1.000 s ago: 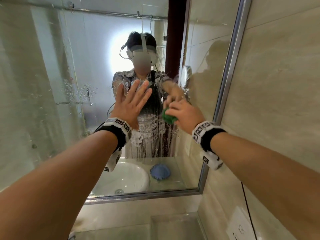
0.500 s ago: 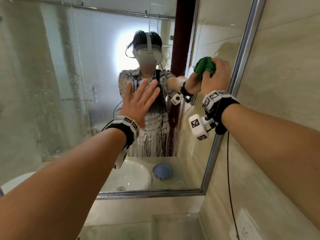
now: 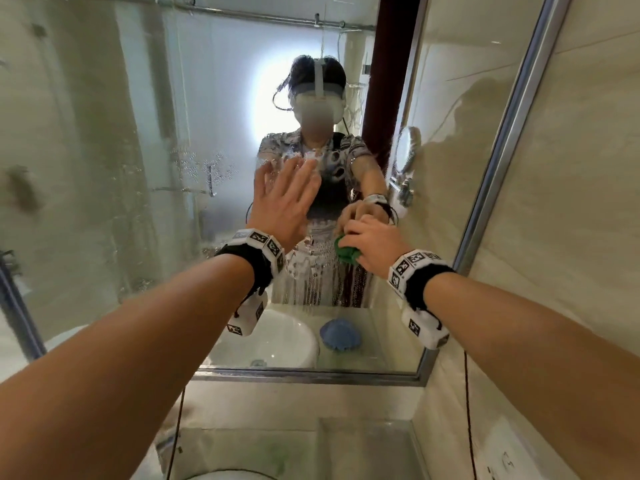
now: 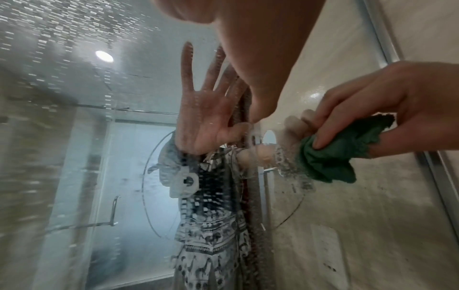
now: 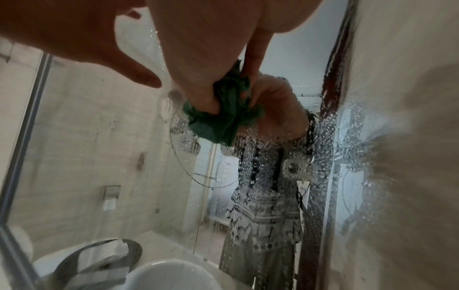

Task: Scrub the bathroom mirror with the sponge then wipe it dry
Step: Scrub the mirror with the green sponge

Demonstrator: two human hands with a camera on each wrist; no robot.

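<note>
The wet mirror [image 3: 138,202] fills the wall in front of me, beaded with drops and streaks. My left hand [image 3: 282,199] lies flat on the glass with its fingers spread, near the middle. Just to its lower right, my right hand [image 3: 372,242] grips a crumpled green cloth [image 3: 346,252] and presses it against the glass. The left wrist view shows the cloth [image 4: 330,157] bunched under the right fingers. Seen from the right wrist, the cloth [image 5: 223,121] sits among water drops on the mirror [image 5: 99,137].
The mirror's metal frame [image 3: 502,150] runs up the right side, next to a tiled wall [image 3: 571,202]. A steel shelf [image 3: 294,452] lies below the mirror. The reflection shows a white basin [image 3: 277,341] and a blue round pad [image 3: 341,334].
My right hand has swept the green cloth down from the mirror's upper right edge to the middle, beside my left hand. The left hand has stayed flat on the glass.
</note>
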